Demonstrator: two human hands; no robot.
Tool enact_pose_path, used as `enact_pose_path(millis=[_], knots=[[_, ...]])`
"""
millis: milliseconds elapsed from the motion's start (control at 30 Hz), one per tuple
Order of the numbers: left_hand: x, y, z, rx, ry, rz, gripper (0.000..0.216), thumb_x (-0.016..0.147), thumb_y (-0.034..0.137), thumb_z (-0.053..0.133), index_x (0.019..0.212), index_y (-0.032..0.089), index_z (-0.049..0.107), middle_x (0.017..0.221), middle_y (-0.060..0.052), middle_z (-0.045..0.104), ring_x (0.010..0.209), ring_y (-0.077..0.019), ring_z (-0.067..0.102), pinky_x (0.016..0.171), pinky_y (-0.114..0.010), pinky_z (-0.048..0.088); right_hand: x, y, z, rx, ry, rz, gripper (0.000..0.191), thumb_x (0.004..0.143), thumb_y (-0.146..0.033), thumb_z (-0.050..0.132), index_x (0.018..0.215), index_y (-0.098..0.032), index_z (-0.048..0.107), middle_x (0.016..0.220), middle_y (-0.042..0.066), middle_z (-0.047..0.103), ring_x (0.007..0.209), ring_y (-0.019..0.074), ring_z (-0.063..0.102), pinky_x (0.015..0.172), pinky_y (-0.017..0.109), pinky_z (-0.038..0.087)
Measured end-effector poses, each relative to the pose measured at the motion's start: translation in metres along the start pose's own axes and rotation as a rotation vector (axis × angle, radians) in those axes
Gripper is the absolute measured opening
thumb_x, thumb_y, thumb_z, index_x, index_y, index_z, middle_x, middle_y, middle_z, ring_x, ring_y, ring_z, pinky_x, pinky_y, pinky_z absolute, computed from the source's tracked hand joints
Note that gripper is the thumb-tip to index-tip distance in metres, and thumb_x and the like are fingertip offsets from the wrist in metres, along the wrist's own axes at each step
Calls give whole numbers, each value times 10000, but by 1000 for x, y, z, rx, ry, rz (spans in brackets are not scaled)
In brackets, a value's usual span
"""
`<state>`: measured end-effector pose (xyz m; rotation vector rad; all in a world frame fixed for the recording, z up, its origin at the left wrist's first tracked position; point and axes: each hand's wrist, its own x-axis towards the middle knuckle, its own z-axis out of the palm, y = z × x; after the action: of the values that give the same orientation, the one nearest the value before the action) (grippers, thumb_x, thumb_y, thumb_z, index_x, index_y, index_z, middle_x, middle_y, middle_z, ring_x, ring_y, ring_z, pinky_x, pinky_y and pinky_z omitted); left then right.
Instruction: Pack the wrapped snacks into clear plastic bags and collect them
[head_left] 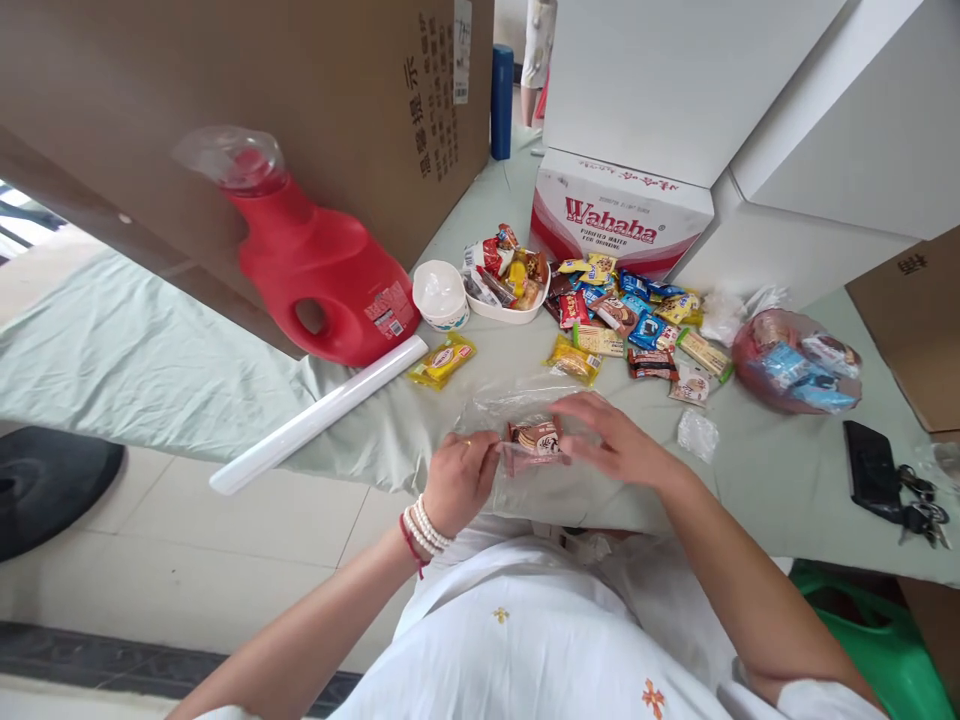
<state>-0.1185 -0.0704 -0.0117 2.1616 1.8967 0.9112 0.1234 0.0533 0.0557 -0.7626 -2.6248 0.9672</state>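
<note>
My left hand (pixel 459 478) and my right hand (pixel 611 440) meet at the table's near edge on a clear plastic bag (pixel 517 400). Between them lies a small brown-and-white wrapped snack (pixel 534 438), seemingly inside the bag. The left fingers pinch the bag's edge beside the snack. The right hand's fingers curl over the bag and the snack's right end. A pile of several colourful wrapped snacks (pixel 630 325) lies farther back on the green tablecloth (pixel 765 470).
A red detergent jug (pixel 322 275), a white tube (pixel 319 415), a yellow snack (pixel 444 360), a small white cup (pixel 440 293) and a white dish of snacks (pixel 504 285) sit left. A Wahaha box (pixel 619 215), a filled bag (pixel 796 372), a phone (pixel 870 468) and keys (pixel 921 505) lie right.
</note>
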Motion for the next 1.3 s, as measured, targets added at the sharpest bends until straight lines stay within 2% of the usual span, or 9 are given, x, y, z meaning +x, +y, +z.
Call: enact_pose_path(millis=[67, 267, 400, 567, 700, 800, 967, 1100, 1300], knots=[[8, -5, 4, 30, -13, -94, 274, 1065, 296, 403, 1025, 208, 659, 836, -52, 759, 700, -216, 665, 738, -356, 454, -15, 3, -8, -3, -25, 17, 534, 972, -441, 682, 1454, -232, 586, 1294, 117, 688, 1189, 280, 587, 1054, 435, 462], [35, -26, 17, 120, -146, -286, 270, 1018, 353, 487, 1058, 193, 702, 940, -101, 751, 857, -279, 690, 800, -383, 483, -5, 39, -1, -185, -64, 298, 194, 980, -180, 578, 1069, -192, 749, 1001, 87, 753, 1034, 244, 625, 903, 334, 475], [40, -35, 23, 197, -57, -290, 374, 952, 360, 579, 1243, 149, 681, 1174, -184, 698, 1092, -352, 647, 914, -449, 492, 18, 38, -10, -394, -152, 469, 198, 977, -239, 596, 1088, -203, 756, 971, 91, 747, 1008, 261, 623, 806, 308, 446], [37, -35, 26, 199, 77, -274, 479, 913, 325, 608, 1364, 166, 636, 1429, -200, 602, 1355, -394, 526, 1107, -534, 398, 67, 15, -21, -549, 30, 266, 406, 1042, -325, 498, 1385, -167, 648, 1272, 153, 692, 1283, 327, 505, 997, 385, 434], [37, -36, 28, 186, 120, -278, 612, 865, 306, 640, 1457, 168, 568, 1559, -197, 522, 1509, -393, 397, 1233, -564, 264, 116, 20, -6, -615, -196, 204, 632, 926, -282, 673, 1496, -49, 531, 1326, 230, 665, 1356, 369, 468, 1111, 439, 366], [39, -39, 28, 163, 93, -282, 782, 855, 317, 637, 1586, 152, 414, 1647, -200, 433, 1567, -391, 318, 1277, -598, 154, 131, 29, -1, -564, -338, 262, 359, 899, -155, 630, 1244, -106, 715, 1071, 179, 737, 1160, 327, 589, 952, 381, 424], [47, -43, 25, 107, 14, -268, 913, 842, 304, 633, 1655, 113, 266, 1424, -197, 661, 1531, -408, 364, 1268, -675, 46, 100, 20, -8, -495, -204, 72, 231, 923, -104, 587, 1042, -190, 765, 938, 90, 713, 1048, 272, 565, 863, 364, 384], [49, -46, 25, 83, -41, -110, 650, 845, 156, 583, 1493, 186, 558, 952, -93, 771, 1148, -326, 641, 1160, -590, 321, 50, 4, -1, -654, -153, -169, 195, 989, -183, 593, 1078, -201, 766, 957, 110, 674, 1045, 290, 510, 873, 415, 369], [22, -50, 6, 42, -22, 313, 426, 836, 34, 530, 1112, 273, 748, 836, -47, 721, 992, -250, 645, 970, -454, 428, -11, 17, 25, -614, -173, -231, 415, 1042, -264, 533, 1447, -212, 612, 1179, 146, 644, 1031, 273, 518, 874, 407, 457]])
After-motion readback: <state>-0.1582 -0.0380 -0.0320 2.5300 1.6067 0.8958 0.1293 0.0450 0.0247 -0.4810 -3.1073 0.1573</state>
